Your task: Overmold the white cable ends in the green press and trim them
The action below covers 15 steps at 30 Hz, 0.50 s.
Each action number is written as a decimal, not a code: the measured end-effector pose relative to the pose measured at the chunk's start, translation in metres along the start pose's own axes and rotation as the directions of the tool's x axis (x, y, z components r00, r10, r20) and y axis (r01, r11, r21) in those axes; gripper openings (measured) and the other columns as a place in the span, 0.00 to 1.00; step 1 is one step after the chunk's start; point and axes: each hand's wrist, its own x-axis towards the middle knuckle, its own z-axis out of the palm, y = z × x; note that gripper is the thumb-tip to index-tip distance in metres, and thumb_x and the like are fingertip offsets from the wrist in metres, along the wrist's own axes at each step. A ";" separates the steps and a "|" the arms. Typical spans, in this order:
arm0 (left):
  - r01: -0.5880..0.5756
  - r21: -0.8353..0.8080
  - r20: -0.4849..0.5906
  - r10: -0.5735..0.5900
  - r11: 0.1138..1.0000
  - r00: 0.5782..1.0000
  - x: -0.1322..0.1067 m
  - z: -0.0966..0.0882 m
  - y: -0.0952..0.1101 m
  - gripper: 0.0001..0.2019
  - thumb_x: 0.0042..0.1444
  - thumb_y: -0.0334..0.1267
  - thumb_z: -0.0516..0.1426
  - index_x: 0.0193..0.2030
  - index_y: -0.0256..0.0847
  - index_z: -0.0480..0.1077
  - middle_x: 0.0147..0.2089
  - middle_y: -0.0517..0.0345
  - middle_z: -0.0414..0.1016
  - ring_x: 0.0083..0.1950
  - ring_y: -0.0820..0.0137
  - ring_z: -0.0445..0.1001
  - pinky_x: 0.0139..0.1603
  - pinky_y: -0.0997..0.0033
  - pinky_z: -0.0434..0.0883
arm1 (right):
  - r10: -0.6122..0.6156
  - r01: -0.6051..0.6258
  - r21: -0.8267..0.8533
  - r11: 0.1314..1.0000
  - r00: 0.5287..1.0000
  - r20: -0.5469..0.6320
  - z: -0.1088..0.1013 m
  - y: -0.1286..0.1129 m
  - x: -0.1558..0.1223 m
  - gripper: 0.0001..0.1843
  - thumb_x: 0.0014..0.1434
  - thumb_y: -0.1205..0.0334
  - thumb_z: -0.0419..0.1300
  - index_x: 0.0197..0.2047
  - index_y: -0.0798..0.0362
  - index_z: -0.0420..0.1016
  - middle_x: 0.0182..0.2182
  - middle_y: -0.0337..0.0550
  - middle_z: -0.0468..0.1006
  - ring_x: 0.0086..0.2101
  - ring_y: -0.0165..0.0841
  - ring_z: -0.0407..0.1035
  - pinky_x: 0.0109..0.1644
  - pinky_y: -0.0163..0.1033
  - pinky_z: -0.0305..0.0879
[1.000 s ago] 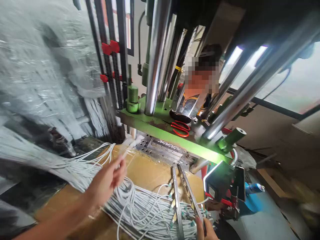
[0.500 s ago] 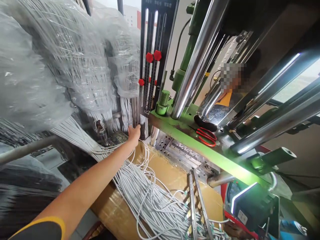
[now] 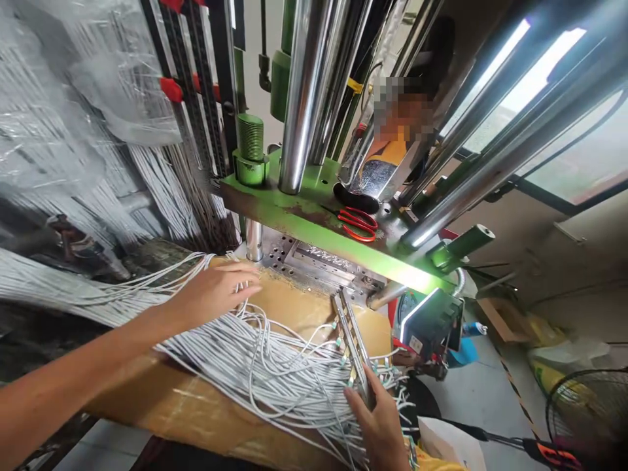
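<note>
- Background plastic-wrapped cables (image 3: 122, 98) blur, cut off.
- Left hand (image 3: 218, 291) beside white cables (image 3: 220, 369): we cannot tell if fingers grip.
- Our right hand (image 3: 381, 422) grasps metal bars (image 3: 348, 335), fingers hiding near ends.

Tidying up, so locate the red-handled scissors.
In the head view, just right of centre, the scissors lie on the green machine plate, near its front edge.

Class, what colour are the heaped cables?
The cables are greyish white, clearest in the head view.

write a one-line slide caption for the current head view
Right hand gripping metal strips, left hand near pale cables, in front of a green machine.
</note>
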 end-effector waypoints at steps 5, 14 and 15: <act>0.038 -0.129 0.308 0.004 0.991 0.951 0.008 0.080 0.050 0.37 0.41 0.46 0.68 0.61 0.44 0.66 0.61 0.49 0.68 0.63 0.52 0.64 0.63 0.58 0.64 | -0.022 0.014 0.104 0.995 0.997 0.068 -0.007 -0.019 0.013 0.35 0.51 0.50 0.63 0.58 0.63 0.69 0.47 0.55 0.78 0.45 0.46 0.73 0.45 0.41 0.72; 0.011 -0.250 0.210 0.043 0.968 0.977 0.025 0.095 0.034 0.31 0.43 0.42 0.66 0.57 0.45 0.71 0.67 0.50 0.59 0.65 0.53 0.62 0.60 0.61 0.68 | -0.180 0.156 0.129 0.979 0.962 0.207 -0.031 -0.055 0.072 0.28 0.48 0.60 0.65 0.55 0.54 0.73 0.50 0.46 0.77 0.50 0.43 0.70 0.59 0.45 0.63; -0.009 -0.211 0.177 0.048 0.977 0.983 0.030 0.094 0.029 0.30 0.43 0.43 0.66 0.56 0.44 0.72 0.67 0.49 0.59 0.65 0.53 0.61 0.62 0.61 0.67 | -0.195 0.175 0.111 0.978 0.959 0.204 -0.029 -0.055 0.084 0.28 0.48 0.60 0.65 0.54 0.53 0.73 0.50 0.46 0.77 0.49 0.43 0.71 0.58 0.45 0.64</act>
